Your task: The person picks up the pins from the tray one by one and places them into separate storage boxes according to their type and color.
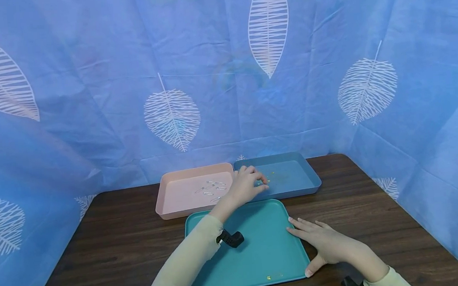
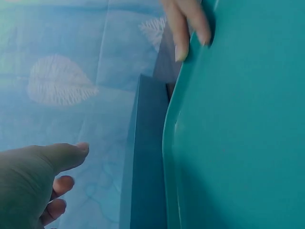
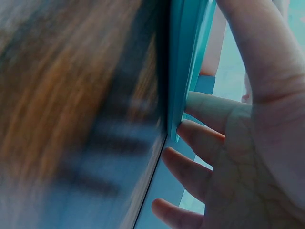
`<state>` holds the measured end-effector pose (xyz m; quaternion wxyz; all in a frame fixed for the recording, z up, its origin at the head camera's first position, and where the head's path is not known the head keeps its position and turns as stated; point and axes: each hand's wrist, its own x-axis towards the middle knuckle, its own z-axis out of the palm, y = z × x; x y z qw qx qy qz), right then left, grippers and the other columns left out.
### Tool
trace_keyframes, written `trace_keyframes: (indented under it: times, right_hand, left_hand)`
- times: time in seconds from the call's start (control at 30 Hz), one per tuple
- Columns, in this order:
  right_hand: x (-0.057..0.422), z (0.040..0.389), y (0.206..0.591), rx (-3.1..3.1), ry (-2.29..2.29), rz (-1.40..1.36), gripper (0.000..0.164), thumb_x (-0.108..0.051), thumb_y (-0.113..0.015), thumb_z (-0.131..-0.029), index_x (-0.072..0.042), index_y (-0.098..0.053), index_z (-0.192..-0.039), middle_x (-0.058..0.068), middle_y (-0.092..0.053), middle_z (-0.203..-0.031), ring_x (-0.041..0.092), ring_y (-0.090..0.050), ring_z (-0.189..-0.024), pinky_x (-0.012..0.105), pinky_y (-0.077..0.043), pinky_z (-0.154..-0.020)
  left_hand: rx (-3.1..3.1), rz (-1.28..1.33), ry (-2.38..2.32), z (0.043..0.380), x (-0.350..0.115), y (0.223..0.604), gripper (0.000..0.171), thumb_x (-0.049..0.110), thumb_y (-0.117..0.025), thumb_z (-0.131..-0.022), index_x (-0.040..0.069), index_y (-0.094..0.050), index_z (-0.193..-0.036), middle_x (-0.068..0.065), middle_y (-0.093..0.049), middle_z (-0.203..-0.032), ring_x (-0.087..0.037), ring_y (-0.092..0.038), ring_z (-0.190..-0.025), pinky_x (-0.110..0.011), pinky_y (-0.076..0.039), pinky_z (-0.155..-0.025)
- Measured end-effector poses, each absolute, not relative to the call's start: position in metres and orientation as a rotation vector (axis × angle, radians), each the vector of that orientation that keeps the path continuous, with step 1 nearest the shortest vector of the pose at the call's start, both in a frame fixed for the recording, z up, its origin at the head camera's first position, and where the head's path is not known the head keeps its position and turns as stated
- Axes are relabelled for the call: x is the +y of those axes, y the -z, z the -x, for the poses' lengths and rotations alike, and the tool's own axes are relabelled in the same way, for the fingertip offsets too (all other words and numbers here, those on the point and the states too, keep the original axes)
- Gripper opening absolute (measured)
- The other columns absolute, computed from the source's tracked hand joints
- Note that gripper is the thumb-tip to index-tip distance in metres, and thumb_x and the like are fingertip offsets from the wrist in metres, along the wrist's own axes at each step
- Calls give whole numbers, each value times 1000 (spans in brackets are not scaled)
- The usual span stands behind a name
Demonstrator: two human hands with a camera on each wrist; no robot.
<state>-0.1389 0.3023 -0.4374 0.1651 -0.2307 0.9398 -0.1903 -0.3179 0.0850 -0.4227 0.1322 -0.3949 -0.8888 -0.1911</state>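
Note:
My left hand (image 1: 245,185) hovers over the near left part of a blue tray (image 1: 294,176), thumb and fingers loosely bent. No object shows between thumb and fingers in the left wrist view. A few tiny gold pieces (image 1: 272,173) lie in the blue tray, partly hidden by the hand. On the right edge of a teal tray (image 1: 254,242), my right hand (image 1: 329,240) rests with fingers spread and thumb near the front corner. In the right wrist view its fingertips (image 3: 188,128) touch the rim. More small gold pieces (image 1: 269,278) sit near the teal tray's front edge.
A pink tray (image 1: 181,194) stands left of the blue one, holding several slim silver pieces that look like pins (image 1: 209,193). All three trays are on a dark wooden table (image 1: 113,246). Blue cloth (image 1: 219,108) with white leaf prints hangs behind and at both sides.

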Motion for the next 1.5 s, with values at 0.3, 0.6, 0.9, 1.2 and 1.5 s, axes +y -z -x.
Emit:
trace_keyframes:
  times: [0.3,0.6,0.9,1.2,1.5]
  right_hand:
    - [302,141,437,2697,514,662,109,-65,-75,-65,-7,-37,-150,22,-24,-159,49,-27,-142,74,-24,-103]
    - [300,141,436,2691,511,639,111,-65,-75,-64,-7,-37,-150,21,-23,-160,49,-27,-142,74,-23,-103]
    - [300,140,436,2693,514,666,110,-64,-75,-64,-5,-37,-150,23,-24,-159,51,-28,-141,75,-23,-102]
    - [301,140,436,2701,512,678,110,-65,-74,-64,-5,-38,-149,23,-25,-159,50,-28,-141,75,-25,-101]
    - [301,141,437,2694,512,659,110,-66,-74,-64,-7,-38,-149,21,-24,-160,49,-28,-142,75,-24,-102]
  left_hand:
    - [-2546,1225,527,287,64,419,16,40,-67,-91,27,-72,-98,4,-56,-101,-13,-40,-89,-36,-33,-83]
    - [-2504,1232,556,262,46,423,15,41,-72,-86,28,-72,-94,7,-57,-96,-10,-37,-83,-31,-30,-77]
    - [-2519,1285,602,244,34,428,16,42,-72,-86,29,-72,-96,5,-59,-99,-10,-41,-87,-29,-29,-78]
    - [-2522,1361,649,225,25,435,14,41,-73,-85,30,-73,-94,10,-58,-97,-7,-41,-89,-28,-31,-81]
    - [-2599,1420,602,207,22,446,13,43,-74,-84,33,-72,-93,13,-58,-96,-2,-40,-87,-22,-26,-75]
